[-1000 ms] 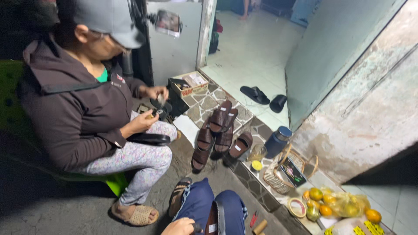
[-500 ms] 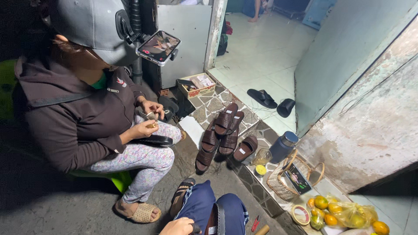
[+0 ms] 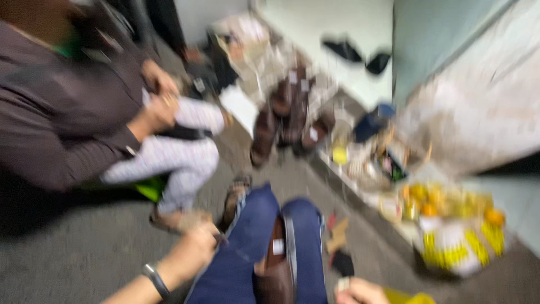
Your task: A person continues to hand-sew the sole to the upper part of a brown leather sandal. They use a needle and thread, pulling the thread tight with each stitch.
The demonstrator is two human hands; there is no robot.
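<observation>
We see a brown shoe lying on our lap at bottom centre, between the two hands. The left hand rests at the knee, lower left of the shoe, loosely curled; blur hides whether it pinches anything. The right hand sits at the bottom edge, right of the shoe; its grip cannot be told. The floor is grey and rough. More brown shoes stand at upper centre.

A cramped doorway shoe-repair spot; brown sandals on the tiled step; bagged fruit beside the wall.
</observation>
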